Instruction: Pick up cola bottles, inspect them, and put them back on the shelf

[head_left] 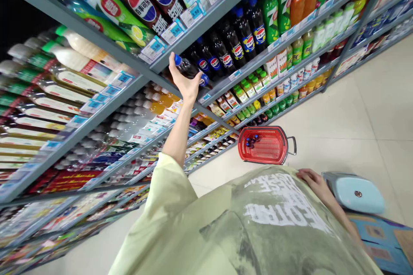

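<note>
- The left hand (pixel 185 84) is raised at 11 o'clock, fingers clamped round a cola bottle (pixel 192 71) at the shelf (pixel 254 61) front, its blue cap pointing to 10 o'clock.
- A red basket (pixel 263 160) sits on the floor at 4 o'clock from that hand, with bottles (pixel 251 141) inside.
- The right hand (pixel 311 178) lies on the shirt (pixel 258 223); I cannot tell whether its fingers grip.

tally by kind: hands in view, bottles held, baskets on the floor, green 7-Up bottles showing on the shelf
Hands: 2 (left hand, right hand)
Bottles held: 1 (cola bottle, in the left hand)
Baskets on floor: 1 (red basket)
Green 7-Up bottles showing: 2
Total: 6
</note>
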The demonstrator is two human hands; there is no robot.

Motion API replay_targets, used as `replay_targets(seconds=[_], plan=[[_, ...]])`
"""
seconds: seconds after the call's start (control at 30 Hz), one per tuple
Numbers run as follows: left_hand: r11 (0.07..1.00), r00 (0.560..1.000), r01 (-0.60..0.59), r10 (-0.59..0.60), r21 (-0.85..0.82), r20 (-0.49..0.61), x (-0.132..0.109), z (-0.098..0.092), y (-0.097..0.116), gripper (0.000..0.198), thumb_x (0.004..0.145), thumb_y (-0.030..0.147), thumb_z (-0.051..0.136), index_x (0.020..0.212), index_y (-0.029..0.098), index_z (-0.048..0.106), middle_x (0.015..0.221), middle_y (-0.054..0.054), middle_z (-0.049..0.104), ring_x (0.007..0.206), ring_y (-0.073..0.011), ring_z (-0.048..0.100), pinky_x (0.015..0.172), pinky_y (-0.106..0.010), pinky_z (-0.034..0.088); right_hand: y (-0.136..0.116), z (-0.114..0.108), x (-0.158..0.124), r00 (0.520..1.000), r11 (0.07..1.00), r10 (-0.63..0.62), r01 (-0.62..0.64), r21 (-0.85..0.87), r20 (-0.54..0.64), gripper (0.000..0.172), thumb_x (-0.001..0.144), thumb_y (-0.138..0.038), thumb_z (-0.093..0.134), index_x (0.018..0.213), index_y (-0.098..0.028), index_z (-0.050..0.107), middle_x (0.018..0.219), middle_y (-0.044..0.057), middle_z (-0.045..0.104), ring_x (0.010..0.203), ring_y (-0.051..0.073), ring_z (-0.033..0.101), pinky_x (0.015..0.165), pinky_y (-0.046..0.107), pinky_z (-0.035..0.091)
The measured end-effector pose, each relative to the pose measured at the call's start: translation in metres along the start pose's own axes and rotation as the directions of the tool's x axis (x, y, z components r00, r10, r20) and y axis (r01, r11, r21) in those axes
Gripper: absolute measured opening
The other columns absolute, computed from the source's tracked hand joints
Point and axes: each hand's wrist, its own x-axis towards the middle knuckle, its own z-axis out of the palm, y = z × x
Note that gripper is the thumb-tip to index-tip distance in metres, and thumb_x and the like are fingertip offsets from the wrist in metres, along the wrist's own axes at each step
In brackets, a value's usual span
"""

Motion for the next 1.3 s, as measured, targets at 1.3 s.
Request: replay_targets(seconds=[1.3], plan=[[0.932,0.965,0.258,-0.263,0.255,-0.018,0.035,0.075,-0.08,0.11,0.068,0.021,0.091,0.158,0.008,0.029,0.158,-0.023,0.045,0.155,-0.0297,0.034,0.13,-0.035,0.022,-0.025,0.002,0.003,0.993,0.994,0.106,-0.105,0.007,-0.061,0.067,0.062,-0.07,0.06,0.104,-0.018,0.064,0.11,0.016,0.077,0.116,0.034,0.07,0.111,0.046,0.05]])
